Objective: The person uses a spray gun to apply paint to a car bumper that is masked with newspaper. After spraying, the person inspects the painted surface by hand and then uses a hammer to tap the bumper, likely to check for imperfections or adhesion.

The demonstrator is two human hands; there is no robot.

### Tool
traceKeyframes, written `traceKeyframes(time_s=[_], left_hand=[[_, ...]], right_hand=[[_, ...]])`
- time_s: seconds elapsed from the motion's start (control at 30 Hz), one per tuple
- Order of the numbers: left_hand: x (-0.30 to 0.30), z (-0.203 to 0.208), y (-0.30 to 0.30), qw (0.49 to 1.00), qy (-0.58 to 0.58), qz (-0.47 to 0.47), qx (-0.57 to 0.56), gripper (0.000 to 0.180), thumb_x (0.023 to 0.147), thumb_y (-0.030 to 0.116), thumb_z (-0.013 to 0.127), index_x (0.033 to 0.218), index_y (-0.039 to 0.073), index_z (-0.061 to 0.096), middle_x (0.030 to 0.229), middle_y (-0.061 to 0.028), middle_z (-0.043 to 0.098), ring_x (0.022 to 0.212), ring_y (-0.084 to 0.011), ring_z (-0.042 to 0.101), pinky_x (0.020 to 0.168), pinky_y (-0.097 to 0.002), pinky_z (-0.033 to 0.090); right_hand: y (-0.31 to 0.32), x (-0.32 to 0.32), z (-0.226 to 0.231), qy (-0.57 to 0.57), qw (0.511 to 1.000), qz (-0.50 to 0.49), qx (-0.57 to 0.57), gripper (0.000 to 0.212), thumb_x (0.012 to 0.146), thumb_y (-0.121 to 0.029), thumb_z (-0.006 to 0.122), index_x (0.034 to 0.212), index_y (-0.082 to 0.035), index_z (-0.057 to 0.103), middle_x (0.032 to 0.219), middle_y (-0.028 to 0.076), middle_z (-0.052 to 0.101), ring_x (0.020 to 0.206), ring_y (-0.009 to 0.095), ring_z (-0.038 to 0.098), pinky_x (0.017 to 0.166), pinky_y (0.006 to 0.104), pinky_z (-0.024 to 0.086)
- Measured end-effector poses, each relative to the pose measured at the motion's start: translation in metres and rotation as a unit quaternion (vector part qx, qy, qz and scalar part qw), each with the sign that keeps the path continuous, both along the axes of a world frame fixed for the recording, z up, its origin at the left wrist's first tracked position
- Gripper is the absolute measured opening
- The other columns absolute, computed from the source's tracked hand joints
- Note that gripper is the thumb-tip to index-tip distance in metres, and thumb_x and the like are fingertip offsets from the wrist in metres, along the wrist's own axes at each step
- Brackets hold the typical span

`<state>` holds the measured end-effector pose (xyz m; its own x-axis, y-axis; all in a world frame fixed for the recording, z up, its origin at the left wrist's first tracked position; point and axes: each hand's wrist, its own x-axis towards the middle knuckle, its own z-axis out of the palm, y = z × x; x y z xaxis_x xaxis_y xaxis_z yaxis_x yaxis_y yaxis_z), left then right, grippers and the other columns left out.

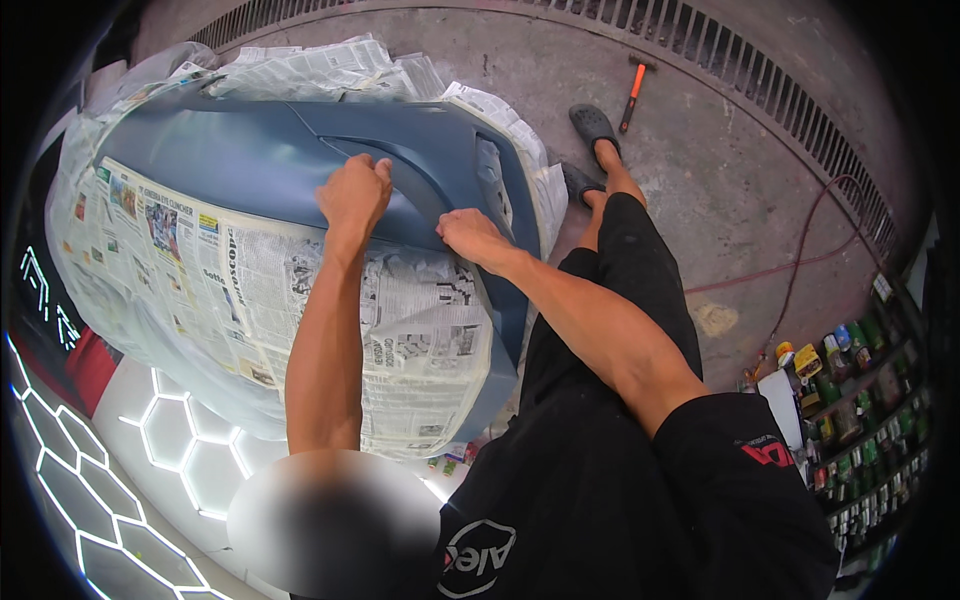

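Both hands work on the bare blue band of the bumper panel (300, 150), the unmasked strip between sheets of newspaper masking (230, 290).

Step in hand, by judgement: hand-finishing or wiping the exposed surface along the curved body line.

Grip state:
- Left hand (353, 193): fingers curled together into a loose fist, knuckles pressed onto the panel just above the masking edge. Whether it encloses a pad or abrasive cannot be told.
- Right hand (472, 236): fingers extended and together, flat on the panel at the lower rim of the recess; nothing visibly held.

Next move, by judgement: calls for steady pressure following the curve, staying clear of the paper edge.

Beyond the right hand: the person's sandalled feet (592, 128), then an orange-handled hammer (633, 90) on the concrete floor near the drain grating (760, 80).
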<state>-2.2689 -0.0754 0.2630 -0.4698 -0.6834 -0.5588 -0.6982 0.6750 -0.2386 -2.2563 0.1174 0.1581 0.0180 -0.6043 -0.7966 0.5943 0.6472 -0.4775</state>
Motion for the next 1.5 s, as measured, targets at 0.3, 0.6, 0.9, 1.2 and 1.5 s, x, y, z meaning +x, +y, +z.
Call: traceKeyframes(time_s=[0.3, 0.6, 0.9, 1.2, 1.5], left_hand=[[0.094, 0.063, 0.067, 0.957, 0.245, 0.148, -0.047, 0.039, 0.112, 0.037, 0.056, 0.099, 0.005, 0.072, 0.087, -0.0164, 0.071, 0.087, -0.0389, 0.065, 0.09, -0.0529, 0.044], [0.186, 0.062, 0.186, 0.932, 0.26, 0.25, 0.025, 0.031, 0.11, 0.031, 0.061, 0.101, 0.004, 0.072, 0.088, -0.014, 0.07, 0.088, -0.0356, 0.064, 0.087, -0.0495, 0.041], [0.188, 0.063, 0.214, 0.923, 0.293, 0.245, 0.033, 0.038, 0.112, 0.032, 0.06, 0.093, 0.0, 0.069, 0.077, -0.0179, 0.064, 0.076, -0.0359, 0.059, 0.078, -0.0499, 0.044], [0.194, 0.043, 0.231, 0.919, 0.298, 0.232, 0.115, 0.028, 0.111, 0.025, 0.058, 0.097, 0.004, 0.071, 0.087, -0.0162, 0.07, 0.09, -0.0385, 0.065, 0.085, -0.0504, 0.042], [0.173, 0.015, 0.281, 0.898, 0.272, 0.206, 0.278, 0.027, 0.108, 0.025, 0.058, 0.106, 0.002, 0.072, 0.097, -0.0203, 0.075, 0.095, -0.0437, 0.071, 0.086, -0.0534, 0.053]], right_hand=[[-0.046, -0.018, 0.03, 0.348, 0.928, 0.009, -0.132, 0.046, 0.105, -0.015, 0.048, 0.146, -0.013, 0.069, 0.148, 0.012, 0.062, 0.133, 0.038, 0.053, 0.114, 0.0503, 0.041], [-0.039, -0.006, 0.038, 0.328, 0.939, 0.072, -0.072, 0.054, 0.102, -0.011, 0.05, 0.153, -0.019, 0.066, 0.173, 0.011, 0.037, 0.156, 0.041, 0.035, 0.128, 0.0566, 0.029], [-0.033, -0.001, 0.035, 0.323, 0.941, 0.06, -0.086, 0.056, 0.098, -0.009, 0.054, 0.153, -0.016, 0.065, 0.175, 0.018, 0.032, 0.159, 0.045, 0.029, 0.127, 0.0597, 0.027], [-0.01, -0.013, 0.032, 0.354, 0.917, 0.13, -0.131, 0.049, 0.102, -0.015, 0.053, 0.148, -0.015, 0.069, 0.17, 0.017, 0.043, 0.156, 0.043, 0.036, 0.126, 0.0586, 0.032], [0.173, -0.105, -0.006, 0.302, 0.944, -0.052, 0.12, 0.04, 0.105, -0.037, 0.06, 0.117, -0.004, 0.079, 0.096, 0.019, 0.081, 0.098, 0.039, 0.077, 0.089, 0.0465, 0.058]])
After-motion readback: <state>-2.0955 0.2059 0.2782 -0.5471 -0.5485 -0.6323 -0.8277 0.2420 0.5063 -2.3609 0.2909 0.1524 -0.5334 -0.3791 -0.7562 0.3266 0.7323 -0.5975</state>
